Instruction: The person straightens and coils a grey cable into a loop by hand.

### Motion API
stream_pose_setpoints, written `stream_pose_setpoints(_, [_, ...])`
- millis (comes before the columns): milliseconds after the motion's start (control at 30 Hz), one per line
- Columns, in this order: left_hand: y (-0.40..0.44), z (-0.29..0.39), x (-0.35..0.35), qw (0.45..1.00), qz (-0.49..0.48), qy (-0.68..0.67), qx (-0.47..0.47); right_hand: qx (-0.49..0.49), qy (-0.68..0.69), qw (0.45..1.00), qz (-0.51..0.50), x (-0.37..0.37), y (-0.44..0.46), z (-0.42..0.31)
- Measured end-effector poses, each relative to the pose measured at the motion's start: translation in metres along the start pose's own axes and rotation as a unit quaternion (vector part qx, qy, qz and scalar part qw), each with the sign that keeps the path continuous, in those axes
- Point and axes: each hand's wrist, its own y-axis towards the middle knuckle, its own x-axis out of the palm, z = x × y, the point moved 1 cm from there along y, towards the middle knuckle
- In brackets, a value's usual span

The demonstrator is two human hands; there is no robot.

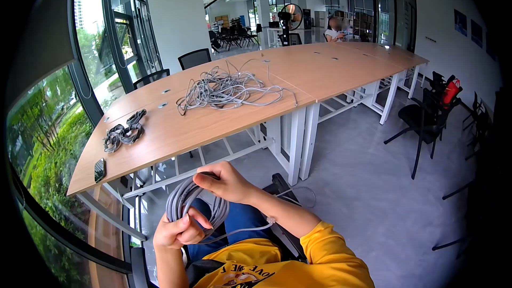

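A coil of grey cable [178, 201] is held above my lap between both hands. My left hand [181, 228] grips the lower left side of the coil, its fingers curled round the loops. At the top of the coil, my right hand [223, 182] is closed on the cable, thumb over the strands. A loose length [245, 230] runs from the coil across my lap towards my right forearm, and a loop of it hangs beside the chair. On the wooden table [277, 82] ahead lies a large tangled heap of grey cable [229, 88].
Coiled bundles of cable [124, 132] and a dark phone [100, 170] lie at the table's left end. White table legs [296, 144] stand in front of me. Black chairs [424, 122] are on the right, one with a red item [450, 92]. A person [334, 33] sits far back.
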Motion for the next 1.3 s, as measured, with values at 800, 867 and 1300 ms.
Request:
stream_pose_setpoints(800, [-0.0008, -0.0009, 0.0018, 1.000, 0.017, -0.021, -0.011, -0.007, 0.007, 1.000, -0.014, -0.0010, -0.0012, 0.0027])
stream_pose_setpoints(867, [-0.0008, -0.0005, 0.0026, 1.000, 0.013, -0.022, -0.014, -0.011, 0.007, 1.000, -0.016, -0.0005, -0.0004, 0.0037])
stream_pose_setpoints(1300, [-0.0013, -0.0004, 0.0027, 1.000, 0.016, -0.022, -0.016, -0.011, -0.004, 1.000, -0.018, -0.0001, -0.0010, 0.0037])
